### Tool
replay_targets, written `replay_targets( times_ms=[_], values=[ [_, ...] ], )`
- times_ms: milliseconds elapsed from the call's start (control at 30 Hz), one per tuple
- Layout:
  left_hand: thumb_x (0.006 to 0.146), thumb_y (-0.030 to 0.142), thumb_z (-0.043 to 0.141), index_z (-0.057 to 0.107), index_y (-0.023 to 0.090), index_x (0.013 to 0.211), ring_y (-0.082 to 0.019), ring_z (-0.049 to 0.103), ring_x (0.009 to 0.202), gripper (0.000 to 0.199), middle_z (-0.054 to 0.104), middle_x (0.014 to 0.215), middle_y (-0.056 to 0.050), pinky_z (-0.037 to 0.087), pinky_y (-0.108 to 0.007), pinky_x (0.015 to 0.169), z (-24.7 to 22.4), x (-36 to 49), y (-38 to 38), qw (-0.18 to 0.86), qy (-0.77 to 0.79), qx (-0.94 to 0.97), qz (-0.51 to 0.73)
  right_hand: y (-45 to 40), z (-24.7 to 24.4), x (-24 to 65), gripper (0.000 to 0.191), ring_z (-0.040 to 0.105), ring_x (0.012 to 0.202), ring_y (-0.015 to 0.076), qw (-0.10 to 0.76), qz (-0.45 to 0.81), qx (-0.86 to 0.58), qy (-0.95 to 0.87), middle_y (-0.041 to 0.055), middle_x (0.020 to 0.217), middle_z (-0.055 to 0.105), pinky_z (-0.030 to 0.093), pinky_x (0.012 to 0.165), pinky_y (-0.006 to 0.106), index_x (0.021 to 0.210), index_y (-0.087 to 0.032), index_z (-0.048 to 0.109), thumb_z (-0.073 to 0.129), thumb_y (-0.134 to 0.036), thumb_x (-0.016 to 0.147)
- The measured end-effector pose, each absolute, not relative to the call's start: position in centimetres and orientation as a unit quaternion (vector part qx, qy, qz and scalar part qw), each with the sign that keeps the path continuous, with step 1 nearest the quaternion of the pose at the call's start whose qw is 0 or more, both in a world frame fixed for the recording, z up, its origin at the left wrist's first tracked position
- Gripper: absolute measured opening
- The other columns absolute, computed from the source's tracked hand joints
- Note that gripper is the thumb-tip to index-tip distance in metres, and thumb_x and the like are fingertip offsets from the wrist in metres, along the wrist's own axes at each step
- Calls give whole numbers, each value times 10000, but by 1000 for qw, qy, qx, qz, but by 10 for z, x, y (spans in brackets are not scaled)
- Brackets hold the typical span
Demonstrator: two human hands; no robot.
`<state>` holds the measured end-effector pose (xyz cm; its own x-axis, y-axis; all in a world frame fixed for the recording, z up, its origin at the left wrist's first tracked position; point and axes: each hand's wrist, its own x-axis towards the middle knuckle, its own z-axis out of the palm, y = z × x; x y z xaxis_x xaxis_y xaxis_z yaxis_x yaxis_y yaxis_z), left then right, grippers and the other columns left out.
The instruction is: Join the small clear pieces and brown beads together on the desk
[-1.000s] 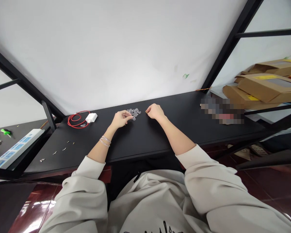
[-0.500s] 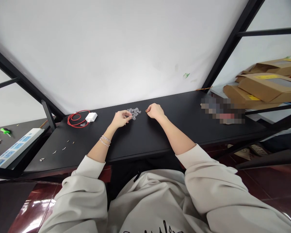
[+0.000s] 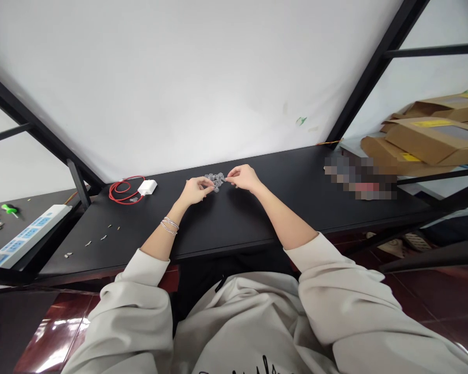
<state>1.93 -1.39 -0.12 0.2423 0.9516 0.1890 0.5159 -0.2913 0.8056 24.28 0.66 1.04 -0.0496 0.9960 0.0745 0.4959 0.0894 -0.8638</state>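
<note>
A small cluster of clear, round-looking plastic pieces lies on the black tabletop between my two hands. At its left side is my left hand, thumb and forefinger drawn together in a pinch; whatever is between the tips is too small to make out. From the right, my right hand reaches to the cluster's edge, its fingertips pinched on one clear piece there. Beaded bracelets circle my left wrist.
Left of my hands lie a white charger and a coiled red cable. Several tiny scraps are scattered at the front left. A power strip lies beyond the left frame; cardboard boxes are stacked at right.
My right hand has moved slightly left to the cluster's edge, its fingers now stretched toward it. The small orange-brown thing at its fingertips no longer shows. My left hand has barely moved.
</note>
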Motion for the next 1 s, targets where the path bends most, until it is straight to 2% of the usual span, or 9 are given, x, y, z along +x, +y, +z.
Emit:
replay_targets(
  times_ms=[100,200,467,833,1000],
  values=[
    [752,393,814,739,159,881,-101,567,447,278,748,764,-34,469,-254,482,-1,19,-14,300,510,730,343,2,10,233,116,688,592,139,395,437,-527,-613,73,736,753,545,489,201,776,-131,708,815,-108,815],
    [704,433,851,726,165,880,-95,565,454,344,761,834,-38,462,-256,485,-2,18,-12,307,504,729,346,-1,7,226,123,648,546,108,395,454,-506,-617,51,695,737,512,444,171,763,-122,713,825,-73,785],
    [621,348,897,703,169,829,-91,550,504,336,750,854,-40,449,-253,513,-2,18,-11,310,494,726,364,-6,5,221,67,628,579,111,383,475,-457,-646,41,698,735,497,423,171,804,-138,791,796,-75,827],
    [592,353,916,688,150,852,-100,575,497,401,770,937,-96,433,-248,453,-2,18,-11,343,488,705,384,-6,4,222,73,646,574,111,375,505,-438,-643,46,693,739,487,432,170,808,-129,771,814,-73,829],
    [598,362,918,696,138,865,-106,582,490,413,770,881,-105,442,-247,446,-3,19,-10,349,482,696,402,-6,5,222,55,653,582,118,374,517,-432,-637,56,715,754,489,443,179,823,-127,774,803,-90,852]
  ],
)
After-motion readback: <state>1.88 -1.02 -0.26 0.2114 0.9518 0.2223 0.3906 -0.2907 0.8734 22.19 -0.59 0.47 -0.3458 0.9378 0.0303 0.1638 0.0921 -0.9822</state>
